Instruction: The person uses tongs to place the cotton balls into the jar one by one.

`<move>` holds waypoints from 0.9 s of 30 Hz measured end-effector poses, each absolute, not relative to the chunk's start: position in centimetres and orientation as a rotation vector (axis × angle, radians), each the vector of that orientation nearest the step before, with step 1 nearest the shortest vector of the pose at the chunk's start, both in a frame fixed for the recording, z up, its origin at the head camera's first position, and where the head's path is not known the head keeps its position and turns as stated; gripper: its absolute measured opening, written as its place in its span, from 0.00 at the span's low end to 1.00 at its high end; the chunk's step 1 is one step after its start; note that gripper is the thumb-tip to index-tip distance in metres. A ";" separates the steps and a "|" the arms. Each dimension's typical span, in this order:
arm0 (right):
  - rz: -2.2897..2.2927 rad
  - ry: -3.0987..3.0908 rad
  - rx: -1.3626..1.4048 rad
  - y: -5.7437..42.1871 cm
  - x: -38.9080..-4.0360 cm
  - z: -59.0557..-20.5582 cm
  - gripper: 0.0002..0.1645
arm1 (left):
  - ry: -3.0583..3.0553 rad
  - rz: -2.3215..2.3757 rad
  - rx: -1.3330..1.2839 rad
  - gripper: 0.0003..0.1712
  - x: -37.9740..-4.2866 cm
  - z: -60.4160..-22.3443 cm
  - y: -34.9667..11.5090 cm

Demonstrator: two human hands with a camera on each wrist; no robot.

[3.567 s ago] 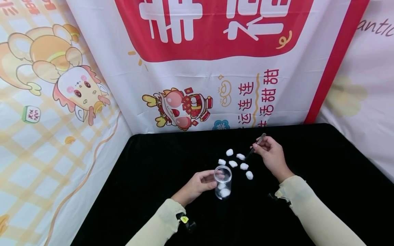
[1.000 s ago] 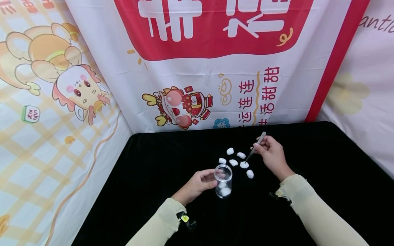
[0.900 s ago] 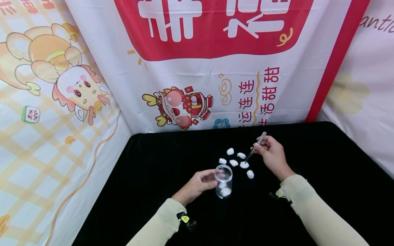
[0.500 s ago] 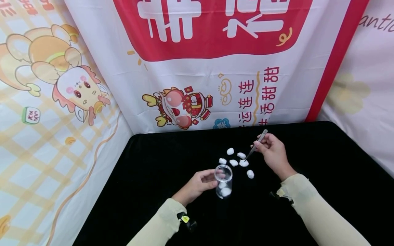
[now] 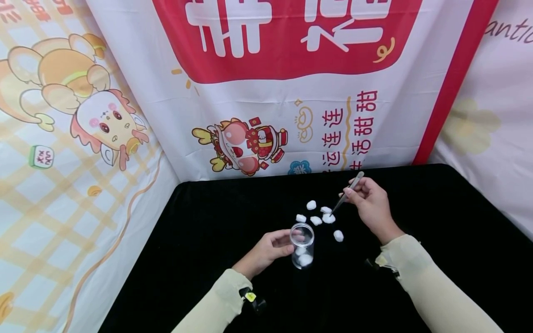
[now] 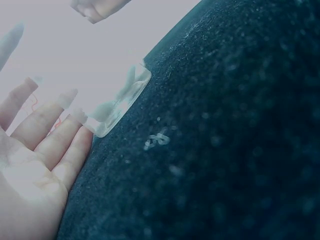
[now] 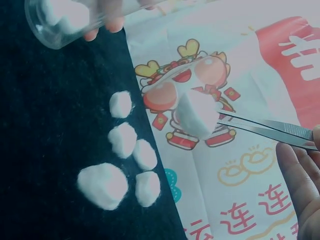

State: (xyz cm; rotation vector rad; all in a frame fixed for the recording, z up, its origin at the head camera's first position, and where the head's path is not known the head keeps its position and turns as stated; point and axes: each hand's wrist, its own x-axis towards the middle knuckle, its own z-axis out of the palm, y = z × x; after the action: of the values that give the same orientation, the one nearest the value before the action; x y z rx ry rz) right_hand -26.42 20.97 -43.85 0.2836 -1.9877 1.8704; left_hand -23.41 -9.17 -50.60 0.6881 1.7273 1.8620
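My left hand (image 5: 270, 247) holds a clear, open-topped jar (image 5: 307, 240) upright on the black cloth, thumb on the near side and fingers behind. White cotton balls (image 5: 305, 260) lie in the bottom of the jar. In the left wrist view the jar's base (image 6: 120, 110) stands beside my fingers. My right hand (image 5: 370, 206) pinches metal tweezers (image 5: 349, 192), which slant down to the left. Their tips grip a cotton ball (image 7: 197, 114), which looks lifted off the cloth in the right wrist view. Several loose cotton balls (image 5: 316, 220) lie beyond the jar.
A black cloth (image 5: 200, 259) covers the table. One larger-looking cotton ball (image 7: 102, 186) lies apart from the others, nearest my right wrist. A printed white and red banner (image 5: 250, 101) hangs behind the far edge, and a patterned sheet (image 5: 62, 185) hangs at the left.
The tweezers moved from beside a farther cotton ball onto a nearer one, then rose slightly with it, shifting it up and a little left. My left hand and the jar stayed put.
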 end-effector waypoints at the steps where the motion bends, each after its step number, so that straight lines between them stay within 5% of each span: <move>1: 1.873 -1.980 0.292 21.0 -26.4 -43.8 0.12 | 1.727 1.862 0.690 0.27 -23.4 -50.6 -9.2; 27: 1.921 -1.918 0.366 20.5 -25.6 -42.4 0.11 | 1.715 1.873 0.702 0.27 -23.5 -50.8 -9.3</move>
State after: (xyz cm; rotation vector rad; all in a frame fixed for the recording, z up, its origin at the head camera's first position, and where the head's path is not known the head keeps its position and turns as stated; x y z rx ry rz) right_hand -25.57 20.51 -42.38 0.3663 -1.9177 1.9214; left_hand -23.53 -9.29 -50.85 0.7021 1.7152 1.8733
